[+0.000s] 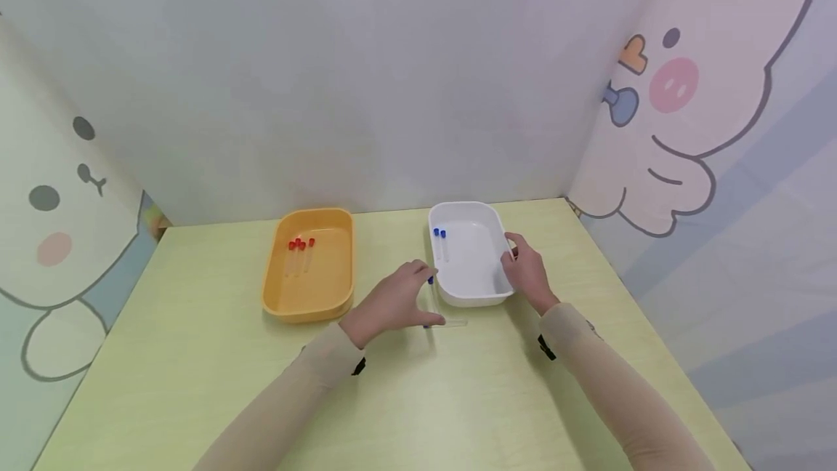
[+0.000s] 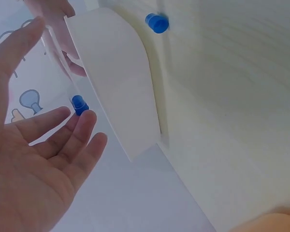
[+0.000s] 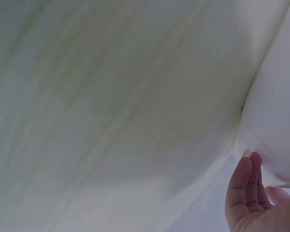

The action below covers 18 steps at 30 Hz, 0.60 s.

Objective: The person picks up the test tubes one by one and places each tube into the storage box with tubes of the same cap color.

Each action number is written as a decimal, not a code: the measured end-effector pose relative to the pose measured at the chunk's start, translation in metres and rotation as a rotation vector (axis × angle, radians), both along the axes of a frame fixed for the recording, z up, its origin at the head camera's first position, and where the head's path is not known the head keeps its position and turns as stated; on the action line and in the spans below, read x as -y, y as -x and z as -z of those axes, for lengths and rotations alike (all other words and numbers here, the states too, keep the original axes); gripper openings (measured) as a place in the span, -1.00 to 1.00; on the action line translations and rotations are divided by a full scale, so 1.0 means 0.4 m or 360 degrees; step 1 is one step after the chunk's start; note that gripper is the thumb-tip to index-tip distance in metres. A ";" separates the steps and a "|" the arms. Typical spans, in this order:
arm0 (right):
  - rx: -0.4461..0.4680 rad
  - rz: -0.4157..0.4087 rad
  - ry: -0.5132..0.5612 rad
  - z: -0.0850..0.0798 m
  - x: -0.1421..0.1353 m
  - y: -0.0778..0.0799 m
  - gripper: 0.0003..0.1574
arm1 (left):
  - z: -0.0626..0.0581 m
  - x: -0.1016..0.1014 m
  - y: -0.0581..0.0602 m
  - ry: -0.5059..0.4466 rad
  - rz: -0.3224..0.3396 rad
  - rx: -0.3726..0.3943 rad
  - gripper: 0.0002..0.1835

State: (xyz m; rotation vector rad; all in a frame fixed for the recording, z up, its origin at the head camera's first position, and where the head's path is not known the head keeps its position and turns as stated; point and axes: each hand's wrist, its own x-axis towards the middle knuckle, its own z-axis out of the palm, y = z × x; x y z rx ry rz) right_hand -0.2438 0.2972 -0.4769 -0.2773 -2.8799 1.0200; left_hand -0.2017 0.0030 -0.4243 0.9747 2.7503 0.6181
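Observation:
My left hand (image 1: pixel 397 299) holds a clear test tube with a blue cap (image 2: pixel 79 105) lengthwise between thumb and fingertips, the fingers at its cap. It is just off the near left corner of the white tray (image 1: pixel 474 301). My right hand (image 1: pixel 528 272) grips the tray's right rim, thumb on the inner side and fingers outside. Two blue-capped test tubes (image 1: pixel 445 247) lie inside the tray along its left wall. Another blue-capped test tube (image 1: pixel 455 323) lies on the table in front of the tray, its cap (image 2: pixel 157 22) partly behind my left thumb in the head view.
An orange tray (image 1: pixel 330 295) stands to the left, holding several red-capped test tubes (image 1: pixel 298 256). Both trays are on a pale wood-grain table (image 1: pixel 216 355), near its back edge. Curtains with cartoon figures (image 1: pixel 673 86) enclose the back and sides.

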 end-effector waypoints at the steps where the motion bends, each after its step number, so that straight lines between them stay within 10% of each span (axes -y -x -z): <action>1: -0.0004 -0.0001 0.0000 0.000 0.000 0.000 -0.34 | -0.002 -0.003 0.003 0.0001 -0.0002 0.0001 -0.01; 18: -0.0024 -0.0004 0.0003 -0.006 0.004 -0.002 -0.34 | -0.017 -0.051 0.059 -0.0061 0.0003 0.0042 -0.02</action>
